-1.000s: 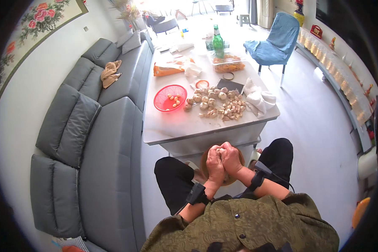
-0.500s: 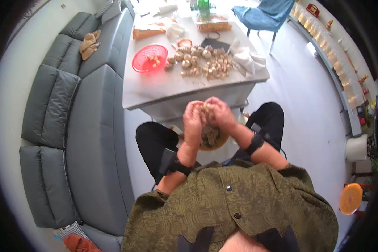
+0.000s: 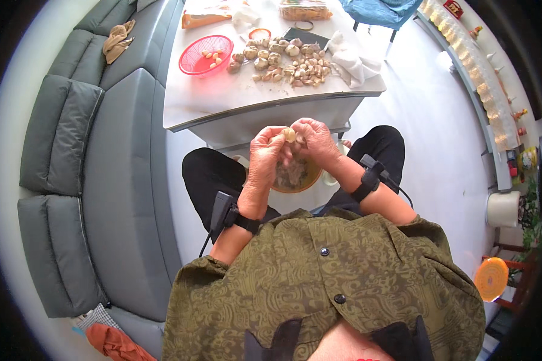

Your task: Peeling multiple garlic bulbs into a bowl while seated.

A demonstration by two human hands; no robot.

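Between my two hands, above a bin, is a pale yellow garlic clove (image 3: 289, 134). My left hand (image 3: 266, 150) pinches it with thumb and forefinger. My right hand (image 3: 318, 143) is closed right beside the clove, its fingertips on what looks like a pale bit of garlic skin. Below them, between my knees, the round bin (image 3: 295, 189) with an orange-brown rim holds loose papery skins. On the table ahead lie several whole garlic bulbs (image 3: 274, 58) and a pile of loose cloves (image 3: 307, 71). A red mesh basket (image 3: 190, 59) on the left holds several peeled cloves (image 3: 212, 58).
The white table (image 3: 205, 99) also bears a crumpled white cloth (image 3: 352, 63), a dark flat object (image 3: 310, 37), a roll of tape (image 3: 303, 25) and a clear food box (image 3: 305, 10). A grey sofa (image 3: 126, 156) runs along the left. A blue-covered chair (image 3: 382, 13) stands far right.
My view has tilted, so the table sits higher in the picture. My hands have drawn slightly apart, and the clove between them now shows plainly.
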